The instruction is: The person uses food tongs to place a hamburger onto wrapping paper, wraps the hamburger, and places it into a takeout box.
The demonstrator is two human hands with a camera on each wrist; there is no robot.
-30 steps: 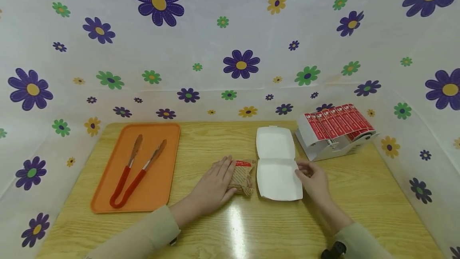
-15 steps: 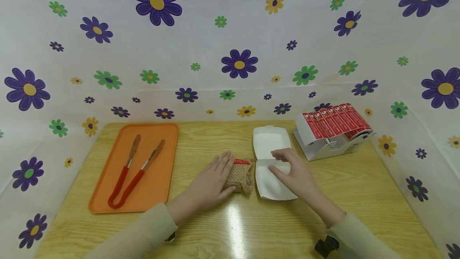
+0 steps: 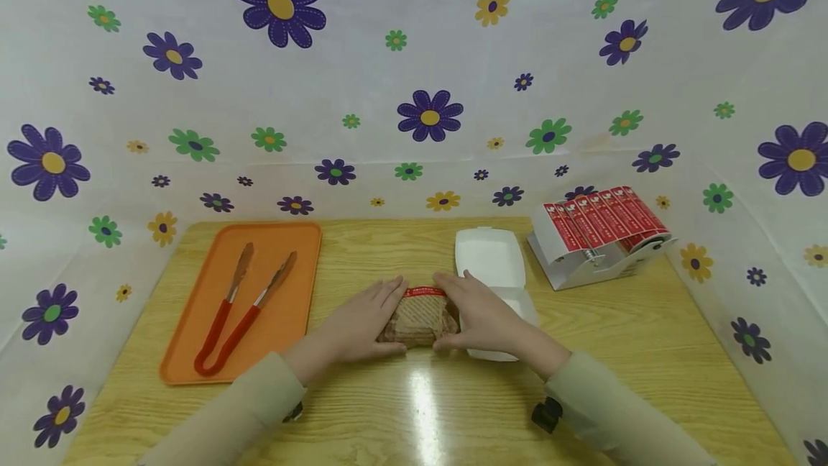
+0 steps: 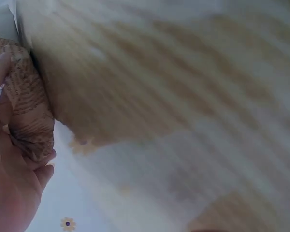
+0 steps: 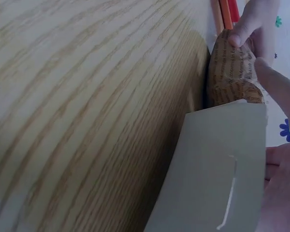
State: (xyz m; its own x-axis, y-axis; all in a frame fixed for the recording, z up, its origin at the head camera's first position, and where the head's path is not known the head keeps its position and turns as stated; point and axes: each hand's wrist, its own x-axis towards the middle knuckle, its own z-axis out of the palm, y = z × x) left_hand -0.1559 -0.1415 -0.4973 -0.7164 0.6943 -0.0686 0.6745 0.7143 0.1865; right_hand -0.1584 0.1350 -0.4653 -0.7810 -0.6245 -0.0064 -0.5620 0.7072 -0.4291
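Observation:
A paper-wrapped burger (image 3: 419, 318), in brown printed paper with a red label strip at its far edge, lies on the wooden table. My left hand (image 3: 346, 322) grips its left side, thumb at the near edge and fingers along the far side. From the right, my right hand (image 3: 485, 316) grips the other side in the same way. Directly right of it an unfolded white clamshell box (image 3: 489, 254) lies with both halves up. My right hand and wrist cover part of its near half. The right wrist view shows the box's outer wall (image 5: 212, 169) beside the burger.
An orange tray (image 3: 284, 336) on the left bears tongs (image 3: 223, 329) with red handles. At the back right stands a white dispenser (image 3: 563, 268) with rolls of red labels (image 3: 604, 218). A flower-patterned sheet (image 3: 362, 78) rises behind the table.
My right hand has moved left from the clamshell box's right edge, across the box, to the burger. It now grips the burger's right side. My left hand has stayed at the burger's left.

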